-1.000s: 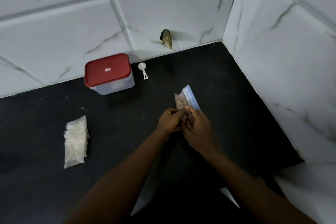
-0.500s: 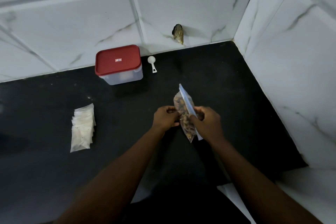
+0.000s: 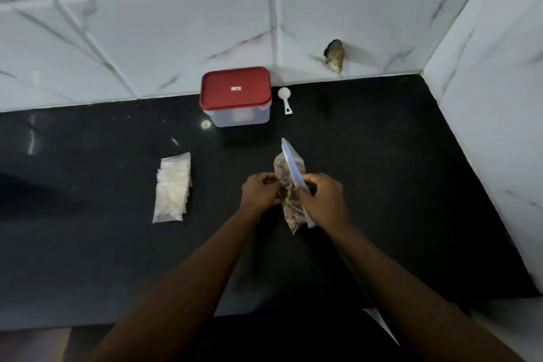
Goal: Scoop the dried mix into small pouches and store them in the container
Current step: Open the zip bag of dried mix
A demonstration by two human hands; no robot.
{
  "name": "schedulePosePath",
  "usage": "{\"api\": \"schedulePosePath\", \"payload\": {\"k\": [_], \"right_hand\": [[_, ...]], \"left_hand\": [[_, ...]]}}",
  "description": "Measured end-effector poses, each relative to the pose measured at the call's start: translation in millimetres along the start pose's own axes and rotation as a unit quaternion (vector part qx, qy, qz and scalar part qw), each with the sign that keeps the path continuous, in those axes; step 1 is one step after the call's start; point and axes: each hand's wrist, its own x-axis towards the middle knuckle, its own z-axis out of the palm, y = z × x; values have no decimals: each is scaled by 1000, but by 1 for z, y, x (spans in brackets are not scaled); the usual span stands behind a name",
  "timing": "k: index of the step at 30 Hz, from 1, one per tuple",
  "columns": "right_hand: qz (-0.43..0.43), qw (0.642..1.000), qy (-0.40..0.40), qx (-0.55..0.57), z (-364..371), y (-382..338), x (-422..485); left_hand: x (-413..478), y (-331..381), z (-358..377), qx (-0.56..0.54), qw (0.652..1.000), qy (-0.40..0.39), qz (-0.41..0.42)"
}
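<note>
— Two hands, so what have they got?

— Both of yours are on one thing. Your left hand (image 3: 260, 192) has its fingers curled onto the left edge of the clear zip bag (image 3: 293, 169). Your right hand (image 3: 321, 198) pinches the right edge, just under the blue strip (image 3: 291, 161) along the bag's far end. You hold it above the black counter (image 3: 396, 185) with its lower corner pointing back toward you. Brown and tan dried mix (image 3: 289, 206) shows through the plastic.

— Any writing on that bag?

— I cannot tell from this view.

— And off to your left?

— A fanned stack of small pouches (image 3: 173, 188) lies flat on the counter, well apart from your left hand. They are pale, with a few dark specks.

— Farther back?

— The container (image 3: 241, 117) stands close to the white, marble-veined tiled wall (image 3: 147, 23), and its red lid (image 3: 220, 94) is on. In the middle of the lid you have a small white-and-red label (image 3: 236, 87), too small to read. Just right of the container lies the white scoop (image 3: 285, 98), bowl toward the wall and handle toward you. Past that, a rough brownish chip (image 3: 335, 56) breaks the tile just above the counter's back edge.
</note>
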Motion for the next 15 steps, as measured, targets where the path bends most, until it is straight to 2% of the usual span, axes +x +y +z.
{"api": "schedulePosePath", "payload": {"k": [11, 13, 15], "right_hand": [[2, 1000, -16, 0, 14, -17, -1], [-21, 998, -52, -3, 74, -71, -1], [-13, 999, -47, 5, 71, -75, -3]], "left_hand": [[-7, 5, -22, 55, 998, 15, 12], [3, -12, -101, 27, 998, 48, 11], [4, -15, -101, 59, 997, 49, 24]]}}
